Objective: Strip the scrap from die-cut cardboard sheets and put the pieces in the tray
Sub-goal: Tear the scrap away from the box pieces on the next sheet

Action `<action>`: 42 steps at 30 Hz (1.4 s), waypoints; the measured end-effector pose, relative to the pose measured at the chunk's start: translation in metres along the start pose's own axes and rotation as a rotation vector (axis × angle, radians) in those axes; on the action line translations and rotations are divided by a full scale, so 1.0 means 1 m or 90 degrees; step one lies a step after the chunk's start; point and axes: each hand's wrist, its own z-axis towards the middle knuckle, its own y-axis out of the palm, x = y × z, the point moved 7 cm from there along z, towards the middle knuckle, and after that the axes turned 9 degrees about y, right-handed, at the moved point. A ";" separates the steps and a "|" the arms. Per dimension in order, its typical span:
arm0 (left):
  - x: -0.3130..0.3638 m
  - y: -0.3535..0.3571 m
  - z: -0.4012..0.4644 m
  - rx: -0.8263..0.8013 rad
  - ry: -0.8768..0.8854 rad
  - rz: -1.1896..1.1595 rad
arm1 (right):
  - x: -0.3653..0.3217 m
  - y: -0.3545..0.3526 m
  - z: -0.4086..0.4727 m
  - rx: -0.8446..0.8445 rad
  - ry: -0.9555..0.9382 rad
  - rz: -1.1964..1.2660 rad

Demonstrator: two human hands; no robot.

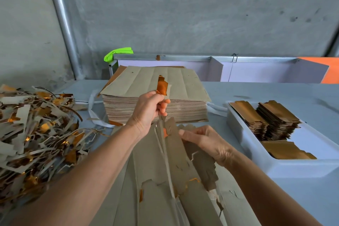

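A die-cut cardboard sheet [154,180], grey-brown with a gold underside, lies before me at the near edge of the table. My left hand [146,110] is raised above it and grips a thin scrap strip [162,86] whose gold tip sticks up past my fingers. The strip trails down to the sheet. My right hand [205,141] holds a cut piece [198,163] at the sheet's right side, thumb on top. A white tray [244,145] at the right holds stacks of gold pieces [277,119].
A tall stack of uncut sheets [156,104] stands in the middle of the table behind my hands. A large heap of scrap strips [36,130] covers the left side. A grey wall, a metal pipe [62,24] and a green object [119,53] lie beyond.
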 end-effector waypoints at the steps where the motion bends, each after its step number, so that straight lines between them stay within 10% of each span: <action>1: -0.003 0.002 -0.001 0.000 -0.009 0.003 | 0.001 -0.001 0.000 0.010 0.006 0.005; 10: -0.029 -0.008 -0.002 0.027 -0.051 0.256 | 0.020 -0.016 0.010 0.141 0.049 -0.076; 17: -0.073 -0.008 -0.024 -0.296 -0.152 0.581 | 0.015 -0.020 0.005 0.198 -0.056 -0.024; 28: -0.053 -0.015 -0.014 -0.199 -0.046 0.323 | 0.024 -0.017 0.003 0.139 0.024 0.129; 33: -0.056 -0.046 -0.014 -0.213 0.015 0.572 | 0.051 -0.062 -0.001 0.445 0.123 0.382; 39: -0.053 -0.053 -0.022 -0.237 -0.004 0.940 | 0.062 -0.051 0.002 0.455 0.128 0.478; 42: -0.018 -0.024 -0.037 -0.146 0.191 1.005 | 0.063 -0.040 0.005 0.434 0.123 0.511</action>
